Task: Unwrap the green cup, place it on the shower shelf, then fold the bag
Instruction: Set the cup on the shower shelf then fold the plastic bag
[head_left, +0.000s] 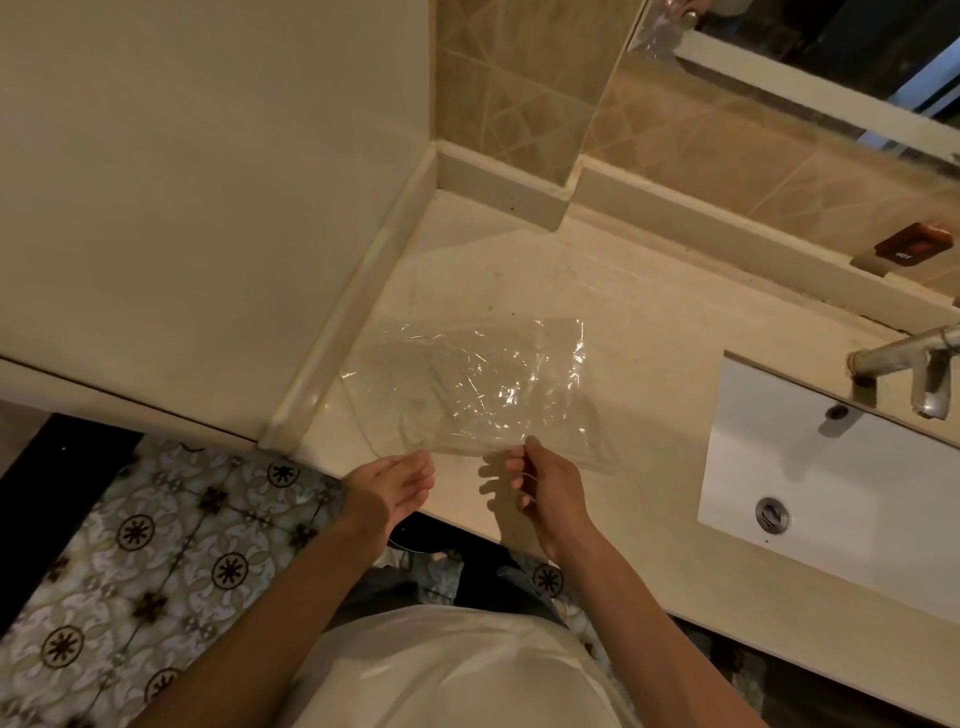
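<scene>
Clear crinkled plastic bag (467, 384) spread flat on the cream stone bench (649, 332), left of the white sink (831, 467).
The right hand (545, 488) pinches the bag's near edge; the left hand (400, 480) hovers just beside it, fingers straight, palm up, holding nothing.

There is a single view, from a wide-angle camera worn on the person's head. It looks steeply down and a little forward, over the chest and both forearms, at a counter (649, 332) close below. The left hand (397, 486) and right hand (545, 488) sit near the middle of the picture, just under a bag (467, 384) lying on the counter. A sink (831, 467) fills the right edge, the wall (208, 182) the upper left, the floor (156, 545) the lower left. Straight lines bow toward the edges.
</scene>
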